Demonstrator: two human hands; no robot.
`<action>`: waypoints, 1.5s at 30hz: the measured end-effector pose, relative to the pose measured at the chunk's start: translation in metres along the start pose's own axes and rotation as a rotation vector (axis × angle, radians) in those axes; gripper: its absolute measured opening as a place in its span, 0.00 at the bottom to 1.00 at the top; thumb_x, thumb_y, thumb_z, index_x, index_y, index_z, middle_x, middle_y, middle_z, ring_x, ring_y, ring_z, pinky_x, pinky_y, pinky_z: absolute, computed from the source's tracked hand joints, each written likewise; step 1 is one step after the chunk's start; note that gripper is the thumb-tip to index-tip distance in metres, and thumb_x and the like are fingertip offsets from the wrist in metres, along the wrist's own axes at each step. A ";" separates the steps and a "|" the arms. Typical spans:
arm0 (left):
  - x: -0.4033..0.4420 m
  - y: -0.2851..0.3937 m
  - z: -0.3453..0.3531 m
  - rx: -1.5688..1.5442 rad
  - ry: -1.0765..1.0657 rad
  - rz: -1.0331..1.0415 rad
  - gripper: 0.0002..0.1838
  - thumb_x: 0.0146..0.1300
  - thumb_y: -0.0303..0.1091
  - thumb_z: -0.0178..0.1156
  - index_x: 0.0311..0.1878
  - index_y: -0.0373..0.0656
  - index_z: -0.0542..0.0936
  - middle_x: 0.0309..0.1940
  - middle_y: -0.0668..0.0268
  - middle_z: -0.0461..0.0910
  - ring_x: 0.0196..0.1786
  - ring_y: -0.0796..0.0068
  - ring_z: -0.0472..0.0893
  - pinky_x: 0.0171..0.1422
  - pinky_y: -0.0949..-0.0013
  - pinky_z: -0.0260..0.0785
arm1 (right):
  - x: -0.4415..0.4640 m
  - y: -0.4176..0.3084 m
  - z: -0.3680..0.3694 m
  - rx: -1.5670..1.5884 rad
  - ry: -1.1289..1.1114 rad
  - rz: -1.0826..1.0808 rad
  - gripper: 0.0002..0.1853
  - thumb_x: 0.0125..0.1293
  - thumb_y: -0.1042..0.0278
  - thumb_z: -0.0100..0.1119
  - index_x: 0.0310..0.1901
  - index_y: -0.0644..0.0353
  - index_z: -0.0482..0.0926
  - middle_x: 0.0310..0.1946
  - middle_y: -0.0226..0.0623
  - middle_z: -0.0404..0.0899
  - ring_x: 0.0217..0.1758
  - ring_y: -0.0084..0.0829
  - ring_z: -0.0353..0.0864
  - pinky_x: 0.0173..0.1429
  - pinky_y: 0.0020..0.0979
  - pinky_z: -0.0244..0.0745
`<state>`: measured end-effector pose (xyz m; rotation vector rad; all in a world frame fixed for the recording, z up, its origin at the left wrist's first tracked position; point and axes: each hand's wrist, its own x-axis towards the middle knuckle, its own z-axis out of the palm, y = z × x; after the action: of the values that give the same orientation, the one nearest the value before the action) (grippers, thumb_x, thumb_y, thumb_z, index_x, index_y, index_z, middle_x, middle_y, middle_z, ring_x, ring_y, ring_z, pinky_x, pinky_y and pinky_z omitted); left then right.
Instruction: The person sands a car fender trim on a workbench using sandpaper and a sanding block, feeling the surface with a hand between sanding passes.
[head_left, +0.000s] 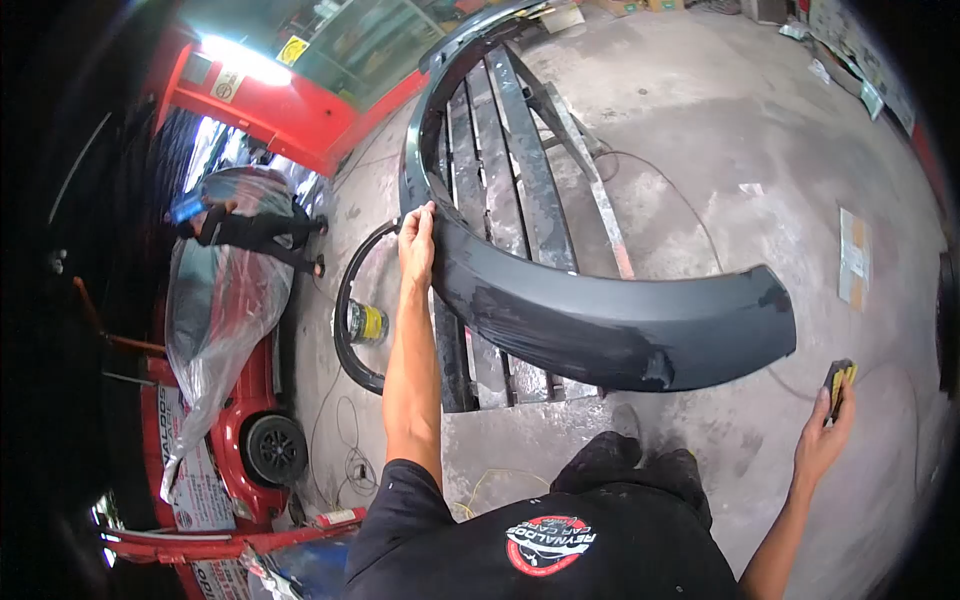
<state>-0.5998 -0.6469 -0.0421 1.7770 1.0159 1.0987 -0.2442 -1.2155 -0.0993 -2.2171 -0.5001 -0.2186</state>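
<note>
A long, curved dark grey fender flare (610,322) lies across a slatted stand, its wide end toward the right. Its surface has darker, wet-looking patches near the lower edge. My left hand (417,243) pinches the flare's left edge between thumb and fingers, the arm stretched forward. Off to the right, apart from the flare, my right hand (827,432) grips a small black and yellow block (841,380), which looks like a sanding block. Part of that block is hidden by the fingers.
The slatted stand (512,160) has angled metal legs. Left of it are a black ring-shaped trim (345,325) and a bucket (370,323). A red car (235,420) under plastic sheeting stands further left, with another person beside it. Cables and a cardboard piece (854,258) lie on the floor.
</note>
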 end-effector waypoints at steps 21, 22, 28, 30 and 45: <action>-0.250 0.314 0.376 -0.855 -0.759 -0.070 0.09 0.67 0.32 0.62 0.42 0.36 0.75 0.32 0.54 0.80 0.33 0.55 0.79 0.36 0.60 0.69 | 0.195 0.103 0.155 0.376 -0.953 -0.013 0.22 0.75 0.63 0.54 0.66 0.65 0.70 0.60 0.44 0.77 0.61 0.31 0.75 0.65 0.32 0.67; -0.244 0.321 0.391 -0.979 -0.839 -0.028 0.09 0.67 0.32 0.61 0.42 0.35 0.75 0.33 0.54 0.80 0.34 0.55 0.79 0.37 0.60 0.69 | 0.198 0.106 0.153 0.339 -0.951 0.017 0.22 0.75 0.63 0.54 0.66 0.65 0.70 0.60 0.44 0.76 0.61 0.32 0.75 0.65 0.32 0.67; -0.228 0.349 0.427 -1.446 -0.985 0.094 0.10 0.69 0.32 0.59 0.45 0.33 0.76 0.37 0.52 0.80 0.39 0.53 0.79 0.42 0.59 0.70 | 0.202 0.139 0.150 0.358 -0.931 -0.028 0.23 0.76 0.63 0.53 0.66 0.66 0.69 0.62 0.45 0.75 0.63 0.33 0.73 0.67 0.33 0.65; -0.227 0.354 0.431 -1.506 -0.969 0.101 0.11 0.70 0.32 0.58 0.46 0.32 0.76 0.39 0.52 0.80 0.41 0.53 0.79 0.44 0.59 0.70 | 0.208 0.142 0.142 0.365 -0.958 -0.041 0.23 0.76 0.63 0.53 0.66 0.67 0.69 0.63 0.45 0.74 0.65 0.33 0.72 0.69 0.33 0.64; -0.232 0.386 0.429 -1.626 -0.839 0.220 0.16 0.76 0.32 0.51 0.53 0.26 0.77 0.50 0.48 0.80 0.53 0.50 0.79 0.57 0.58 0.72 | 0.232 0.103 0.153 0.372 -1.063 -0.209 0.23 0.75 0.63 0.55 0.67 0.62 0.69 0.60 0.42 0.76 0.60 0.32 0.75 0.67 0.31 0.66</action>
<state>-0.1878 -1.0869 0.1093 0.7199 -0.5779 0.6932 0.0080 -1.0922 -0.1948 -1.7554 -1.2145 0.9246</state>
